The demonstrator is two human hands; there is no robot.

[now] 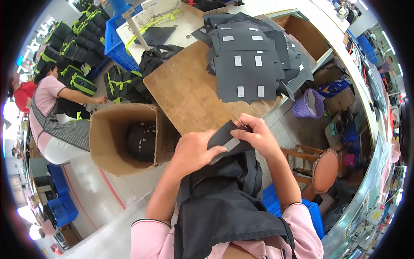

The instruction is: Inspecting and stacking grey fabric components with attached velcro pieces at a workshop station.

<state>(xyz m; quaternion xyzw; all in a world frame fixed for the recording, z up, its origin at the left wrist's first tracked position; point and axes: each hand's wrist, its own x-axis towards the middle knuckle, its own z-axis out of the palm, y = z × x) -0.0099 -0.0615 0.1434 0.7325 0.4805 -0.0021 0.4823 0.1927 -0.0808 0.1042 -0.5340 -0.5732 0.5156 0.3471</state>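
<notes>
My left hand (194, 149) grips a dark grey fabric panel (222, 134) with a white strip (232, 144) on it, thumb lying along the strip. My right hand (258, 134) pinches the panel's other edge and also holds small dark thread snips (245, 126), mostly hidden in the fingers, their thin tip pointing away from me. Both hands are above my black apron, by the near edge of a brown board (185, 86). On the board's far right lies a heap of similar dark panels (246, 75) with paired white patches.
Left of the board stands an open cardboard box (123, 112) with dark pieces inside. A person (51, 99) bends by stacked black bundles (79, 39). To the right are a purple basket (308, 103) and a round-seated wooden stool (325, 170).
</notes>
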